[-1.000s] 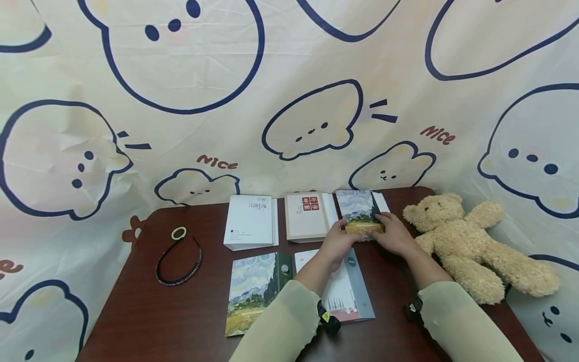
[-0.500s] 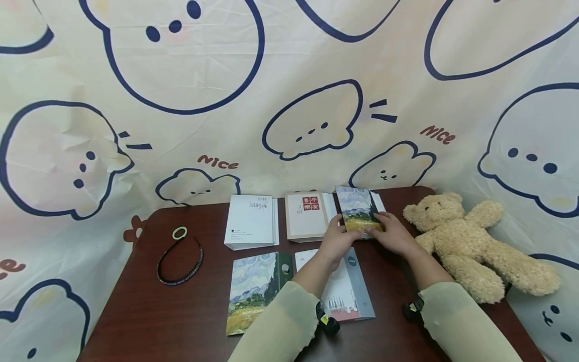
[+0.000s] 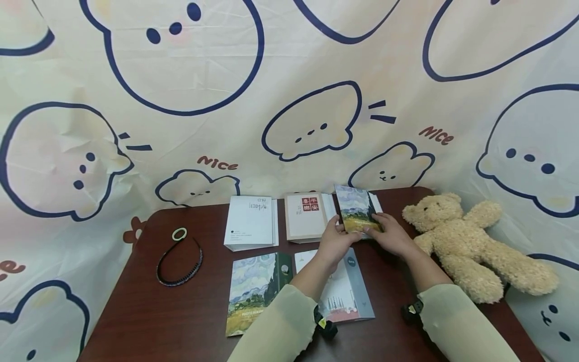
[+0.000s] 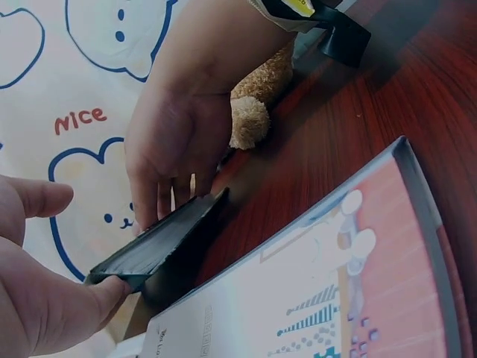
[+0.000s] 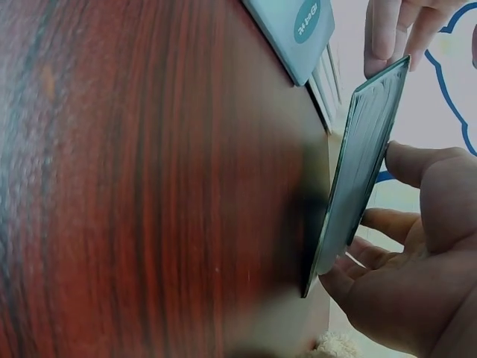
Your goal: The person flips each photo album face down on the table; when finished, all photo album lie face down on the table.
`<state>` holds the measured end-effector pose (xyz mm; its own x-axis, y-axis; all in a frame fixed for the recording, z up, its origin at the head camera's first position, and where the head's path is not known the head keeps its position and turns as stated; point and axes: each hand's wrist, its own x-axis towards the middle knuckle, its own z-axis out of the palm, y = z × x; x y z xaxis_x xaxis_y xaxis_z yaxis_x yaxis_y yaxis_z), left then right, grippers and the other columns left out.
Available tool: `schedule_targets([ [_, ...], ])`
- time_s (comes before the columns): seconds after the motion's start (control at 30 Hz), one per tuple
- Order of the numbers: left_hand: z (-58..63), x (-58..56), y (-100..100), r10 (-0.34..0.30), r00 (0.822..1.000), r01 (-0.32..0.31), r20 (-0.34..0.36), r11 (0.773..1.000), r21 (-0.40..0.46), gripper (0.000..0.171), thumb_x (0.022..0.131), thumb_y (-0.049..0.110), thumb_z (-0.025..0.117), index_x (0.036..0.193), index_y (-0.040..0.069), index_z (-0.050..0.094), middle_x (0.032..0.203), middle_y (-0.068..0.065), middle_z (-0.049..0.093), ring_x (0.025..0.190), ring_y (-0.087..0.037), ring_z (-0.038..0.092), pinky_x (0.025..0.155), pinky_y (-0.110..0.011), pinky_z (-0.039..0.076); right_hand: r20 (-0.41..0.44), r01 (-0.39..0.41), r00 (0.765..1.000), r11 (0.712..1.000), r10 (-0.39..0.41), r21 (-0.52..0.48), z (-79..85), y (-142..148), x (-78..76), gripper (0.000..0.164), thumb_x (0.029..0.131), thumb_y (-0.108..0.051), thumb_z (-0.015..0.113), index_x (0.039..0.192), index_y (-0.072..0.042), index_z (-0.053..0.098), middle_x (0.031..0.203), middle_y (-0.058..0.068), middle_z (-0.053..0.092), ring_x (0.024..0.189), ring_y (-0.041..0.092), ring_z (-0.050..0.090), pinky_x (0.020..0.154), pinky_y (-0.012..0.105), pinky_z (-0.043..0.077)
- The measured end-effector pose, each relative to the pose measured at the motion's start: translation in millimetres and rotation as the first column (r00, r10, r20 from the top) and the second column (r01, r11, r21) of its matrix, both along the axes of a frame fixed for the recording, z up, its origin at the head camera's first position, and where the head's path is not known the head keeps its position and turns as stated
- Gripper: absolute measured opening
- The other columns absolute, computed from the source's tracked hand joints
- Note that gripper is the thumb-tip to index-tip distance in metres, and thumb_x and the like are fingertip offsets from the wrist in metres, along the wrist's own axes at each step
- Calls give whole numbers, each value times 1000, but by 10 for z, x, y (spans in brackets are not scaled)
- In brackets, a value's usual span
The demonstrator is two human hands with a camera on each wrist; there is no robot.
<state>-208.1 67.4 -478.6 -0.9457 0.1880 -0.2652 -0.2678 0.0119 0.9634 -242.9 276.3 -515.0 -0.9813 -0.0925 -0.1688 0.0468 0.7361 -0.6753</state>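
Note:
A small photo album [image 3: 356, 205] with a painted landscape cover is held in both hands at the back right of the table, tilted. My left hand [image 3: 333, 242] grips its near left corner. The right hand [image 3: 392, 234] holds its near right side, thumb on the cover. In the right wrist view, the album's page edge [image 5: 367, 142] faces the camera, and the right hand's [image 5: 421, 261] fingers and thumb lie along it. The left wrist view shows the left thumb against the album's end [image 4: 153, 246]. A white block of pages [image 3: 376, 202] shows past its right edge.
A white album [image 3: 251, 218] and a cream album [image 3: 305, 216] stand at the back. In front lie a larger landscape album [image 3: 253, 286] and a white-and-blue album [image 3: 339, 291]. A headband [image 3: 178, 280] and green ring [image 3: 179, 233] lie left; a teddy bear [image 3: 466, 241] lies right.
The album's far end has risen and shifted slightly left, so it tilts more than before. Both hands keep their hold and have moved only a little.

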Motion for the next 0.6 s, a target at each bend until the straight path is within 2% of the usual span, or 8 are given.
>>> schedule_targets([
  [0.23,-16,13,-27,-22,999,23,-47,1000,19,90,89,16,78,162,4,29,152,-17,50,139,-32,51,111,-45,46,17,15,1000,998,-14,-59,11,-17,28,81,105,-51,56,161,2,31,167,27,19,151,50,21,116,69,26],
  [0.6,-33,13,-50,-5,997,8,-76,999,42,85,83,19,86,157,8,44,144,-12,55,138,-28,51,112,-38,44,44,38,999,987,-32,-158,58,-76,60,81,106,-51,54,161,2,28,168,27,16,152,49,19,117,68,25],
])
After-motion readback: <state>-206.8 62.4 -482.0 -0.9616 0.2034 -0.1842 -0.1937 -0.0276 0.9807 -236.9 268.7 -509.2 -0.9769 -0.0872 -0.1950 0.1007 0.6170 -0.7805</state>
